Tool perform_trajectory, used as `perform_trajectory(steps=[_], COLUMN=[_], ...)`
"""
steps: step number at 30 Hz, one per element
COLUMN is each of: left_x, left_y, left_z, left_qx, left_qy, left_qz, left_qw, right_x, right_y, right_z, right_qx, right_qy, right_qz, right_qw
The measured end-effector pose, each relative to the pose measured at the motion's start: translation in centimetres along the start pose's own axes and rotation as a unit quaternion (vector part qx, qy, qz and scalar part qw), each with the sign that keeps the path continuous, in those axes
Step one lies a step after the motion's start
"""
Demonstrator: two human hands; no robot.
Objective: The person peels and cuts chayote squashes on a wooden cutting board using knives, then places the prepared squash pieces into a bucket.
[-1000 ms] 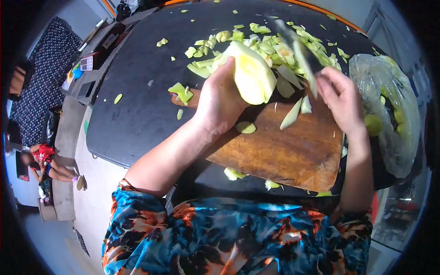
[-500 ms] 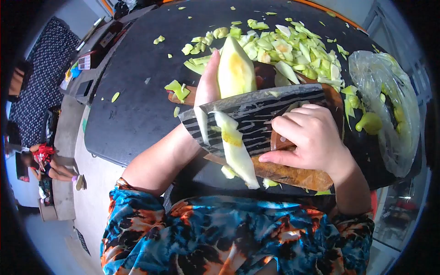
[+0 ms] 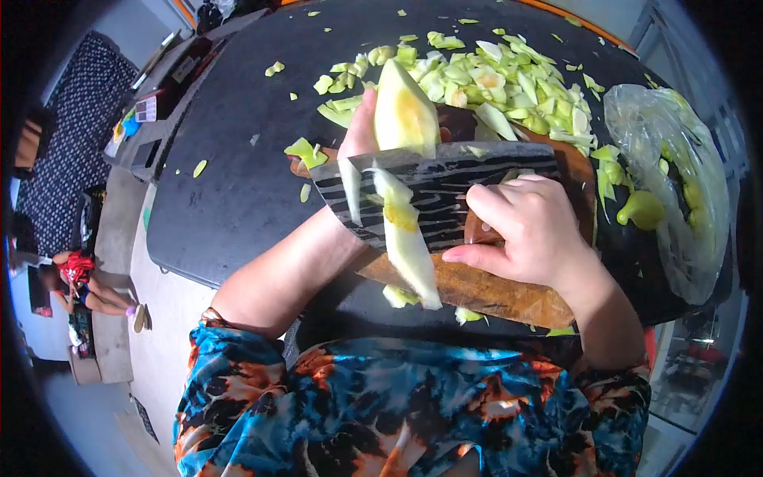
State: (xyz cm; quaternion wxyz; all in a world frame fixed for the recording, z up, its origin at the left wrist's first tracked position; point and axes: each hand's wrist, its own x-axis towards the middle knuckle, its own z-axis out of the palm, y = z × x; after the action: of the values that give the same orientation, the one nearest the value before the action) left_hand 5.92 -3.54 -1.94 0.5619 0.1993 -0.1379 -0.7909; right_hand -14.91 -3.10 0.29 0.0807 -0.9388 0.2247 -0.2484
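Observation:
My left hand [image 3: 359, 127] is closed around a peeled green mango [image 3: 405, 111], its pale flesh yellow in the middle. The cleaver blade hides most of that palm and the mango's lower end. In my right hand [image 3: 531, 230] is the wooden handle of a wide cleaver [image 3: 437, 187], whose dark, streaked blade lies across the mango, edge away from me. A long pale slice [image 3: 409, 246] clings to the blade and hangs past its lower side, with a thinner sliver [image 3: 350, 191] to its left. Below is a wooden cutting board [image 3: 493, 298].
Many green and pale slices [image 3: 509, 83] are heaped beyond the board on the black table [image 3: 230, 159]. At right lies a clear plastic bag [image 3: 675, 183] with green fruit inside; a green piece [image 3: 640, 211] rests by it. Another person [image 3: 78, 274] is far left.
The cleaver has shifted slightly up and left, its blade tilting more, and the clinging slice has risen with it. My left hand and the mango have moved only a little.

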Motion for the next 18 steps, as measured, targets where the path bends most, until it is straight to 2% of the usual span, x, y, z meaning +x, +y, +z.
perform_trajectory(steps=[1, 2, 4, 5, 6, 7, 8, 9, 11, 12, 15, 16, 18], left_x=[-0.1, -0.3, -1.0, -0.8, -0.9, -1.0, -1.1, -1.0, -0.9, -0.8, -0.1, 0.6, -0.4], left_y=[0.0, -0.3, -1.7, -2.9, -3.1, -3.1, -3.3, -3.1, -2.6, -2.5, -1.5, -1.5, -1.1], left_z=[0.0, 0.3, 1.3, 1.0, 1.2, 1.6, 2.7, 2.5, 1.8, 2.2, 0.9, 0.8, 0.5], left_qx=[0.006, 0.033, 0.085, 0.129, 0.148, 0.168, 0.139, 0.143, 0.151, 0.125, 0.161, 0.110, 0.115], left_qy=[-0.012, 0.020, 0.085, 0.105, 0.062, 0.018, 0.014, 0.007, -0.008, 0.028, 0.042, 0.044, 0.057], left_qz=[-0.004, 0.020, 0.066, 0.128, 0.113, 0.097, 0.107, 0.098, 0.086, 0.098, 0.134, 0.140, 0.064], left_qw=[1.000, 0.999, 0.991, 0.978, 0.981, 0.981, 0.984, 0.985, 0.985, 0.987, 0.977, 0.983, 0.990], right_x=[0.0, 0.1, 0.2, 0.2, 0.2, 0.2, 0.1, 0.1, -0.5, -0.4, -0.2, -0.1, 0.0], right_y=[0.0, 0.0, 0.3, 0.7, 1.4, 2.3, 3.7, 4.4, 6.3, 5.8, 2.2, 1.1, -0.2], right_z=[0.2, 0.2, 0.0, -0.2, -0.4, -1.2, -1.4, -2.1, -1.9, -2.3, -2.9, -3.0, -2.5], right_qx=[-0.011, -0.021, -0.007, 0.000, -0.030, 0.011, 0.020, -0.001, 0.084, 0.093, 0.143, 0.118, 0.070], right_qy=[0.006, 0.012, 0.031, 0.039, 0.077, 0.076, 0.126, 0.114, 0.207, 0.193, 0.129, 0.077, 0.012], right_qz=[0.000, 0.000, 0.063, 0.095, 0.127, 0.203, 0.219, 0.288, 0.253, 0.252, 0.200, 0.170, 0.093], right_qw=[1.000, 1.000, 0.997, 0.995, 0.988, 0.976, 0.967, 0.951, 0.941, 0.944, 0.960, 0.975, 0.993])
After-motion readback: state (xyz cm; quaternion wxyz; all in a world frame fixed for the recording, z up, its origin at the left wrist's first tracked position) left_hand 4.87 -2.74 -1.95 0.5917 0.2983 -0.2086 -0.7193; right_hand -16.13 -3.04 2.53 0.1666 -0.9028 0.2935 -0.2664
